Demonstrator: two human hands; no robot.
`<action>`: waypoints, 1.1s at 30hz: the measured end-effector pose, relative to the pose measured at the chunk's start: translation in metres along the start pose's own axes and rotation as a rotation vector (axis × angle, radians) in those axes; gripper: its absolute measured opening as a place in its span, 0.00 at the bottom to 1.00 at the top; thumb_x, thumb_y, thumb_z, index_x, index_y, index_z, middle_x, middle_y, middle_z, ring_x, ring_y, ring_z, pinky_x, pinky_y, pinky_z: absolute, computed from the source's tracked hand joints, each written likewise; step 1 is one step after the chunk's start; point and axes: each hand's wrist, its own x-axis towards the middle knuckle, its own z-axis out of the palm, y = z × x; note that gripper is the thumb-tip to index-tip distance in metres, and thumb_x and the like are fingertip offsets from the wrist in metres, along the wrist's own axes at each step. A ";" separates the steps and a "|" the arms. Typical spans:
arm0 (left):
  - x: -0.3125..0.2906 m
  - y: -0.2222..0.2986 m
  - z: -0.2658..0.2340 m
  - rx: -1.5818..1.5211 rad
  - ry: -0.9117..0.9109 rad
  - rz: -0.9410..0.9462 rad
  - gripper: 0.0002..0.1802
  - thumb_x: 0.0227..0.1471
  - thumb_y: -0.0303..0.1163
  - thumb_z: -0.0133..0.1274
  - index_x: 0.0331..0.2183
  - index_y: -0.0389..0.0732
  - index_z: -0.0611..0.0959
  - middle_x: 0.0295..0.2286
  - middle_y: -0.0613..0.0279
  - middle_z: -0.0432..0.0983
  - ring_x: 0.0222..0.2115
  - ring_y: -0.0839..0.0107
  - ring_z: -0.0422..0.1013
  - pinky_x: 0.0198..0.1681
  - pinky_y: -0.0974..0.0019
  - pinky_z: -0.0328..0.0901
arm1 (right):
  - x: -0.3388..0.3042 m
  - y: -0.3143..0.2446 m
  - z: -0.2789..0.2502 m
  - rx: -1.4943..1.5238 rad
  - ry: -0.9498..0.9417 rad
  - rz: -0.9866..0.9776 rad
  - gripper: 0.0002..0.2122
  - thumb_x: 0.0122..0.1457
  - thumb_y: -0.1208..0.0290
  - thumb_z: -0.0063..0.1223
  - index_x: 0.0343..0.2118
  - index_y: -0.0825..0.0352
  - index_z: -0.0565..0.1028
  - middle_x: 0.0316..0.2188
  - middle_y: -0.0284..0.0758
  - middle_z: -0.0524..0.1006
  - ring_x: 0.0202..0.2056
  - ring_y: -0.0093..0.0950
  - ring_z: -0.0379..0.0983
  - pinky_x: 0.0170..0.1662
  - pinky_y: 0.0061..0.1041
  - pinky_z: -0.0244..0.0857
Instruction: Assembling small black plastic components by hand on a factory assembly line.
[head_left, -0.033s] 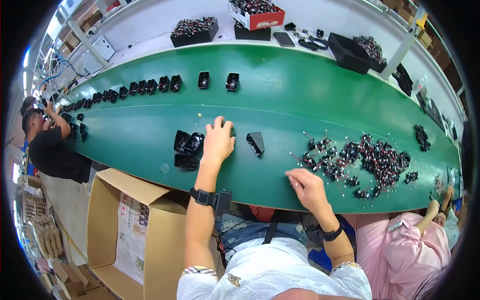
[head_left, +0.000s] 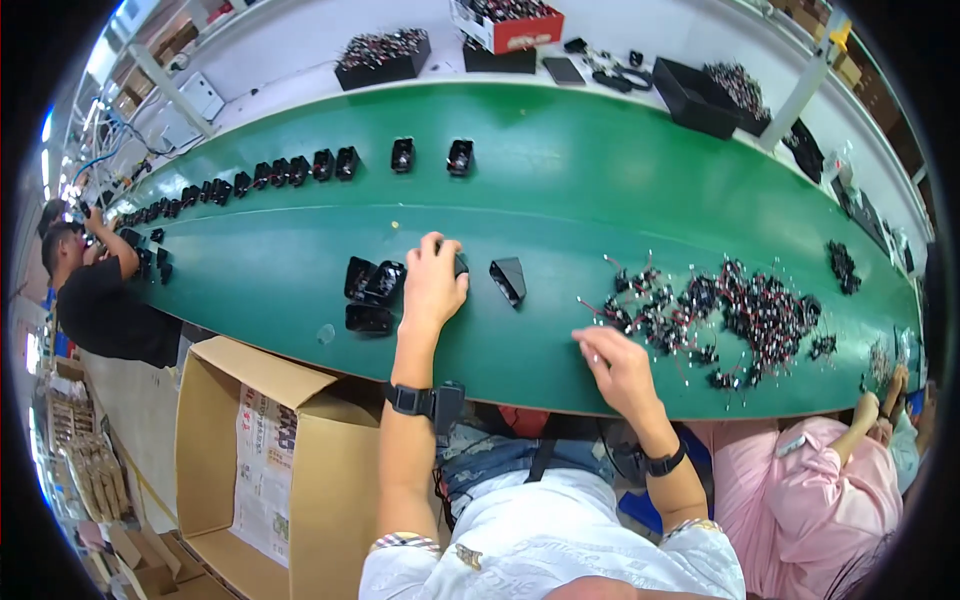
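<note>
My left hand [head_left: 433, 285] is closed over a black plastic housing [head_left: 461, 265], mostly hidden under the fingers. Left of that hand, three open black housings [head_left: 369, 320] lie grouped on the green table. Another black housing [head_left: 507, 281], wedge-shaped, rests on its side between my two hands. My right hand [head_left: 618, 368] hovers at the near side of the table, fingers loosely bent and apart, with nothing visible in them. Just beyond it spreads a heap of small black parts with red and black wires [head_left: 765, 315].
A row of black housings [head_left: 321, 165] runs along the far half of the green table [head_left: 560, 190]. Boxes of wired parts [head_left: 382, 60] stand on the back shelf. An open cardboard box [head_left: 335, 480] is at my left. Co-workers sit at the right [head_left: 800, 500] and far left [head_left: 105, 310].
The view has shifted slightly. A little more of the black housing shows beside my left fingers. My right hand stays in nearly the same place.
</note>
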 end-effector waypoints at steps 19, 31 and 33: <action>-0.143 0.059 0.018 -1.804 -0.017 -0.144 0.38 0.53 0.30 0.62 0.62 0.30 0.65 0.55 0.51 0.67 0.52 0.61 0.72 0.56 0.57 0.69 | -0.019 0.004 0.021 0.007 0.144 0.072 0.05 0.53 0.82 0.65 0.34 0.71 0.82 0.33 0.36 0.80 0.29 0.27 0.80 0.33 0.24 0.74; -0.152 0.089 0.030 -1.805 -0.252 0.082 0.51 0.42 0.16 0.70 0.63 0.40 0.61 0.62 0.48 0.60 0.54 0.57 0.71 0.56 0.52 0.72 | -0.026 -0.026 -0.009 0.139 0.242 -0.037 0.09 0.46 0.87 0.68 0.29 0.68 0.82 0.30 0.37 0.82 0.28 0.29 0.78 0.32 0.24 0.71; -0.155 0.094 0.024 -1.770 -0.256 0.073 0.51 0.40 0.15 0.71 0.61 0.41 0.62 0.61 0.49 0.60 0.56 0.61 0.69 0.58 0.53 0.71 | -0.027 -0.046 -0.016 0.105 0.203 -0.228 0.11 0.43 0.87 0.69 0.29 0.65 0.82 0.30 0.33 0.83 0.28 0.28 0.76 0.32 0.22 0.71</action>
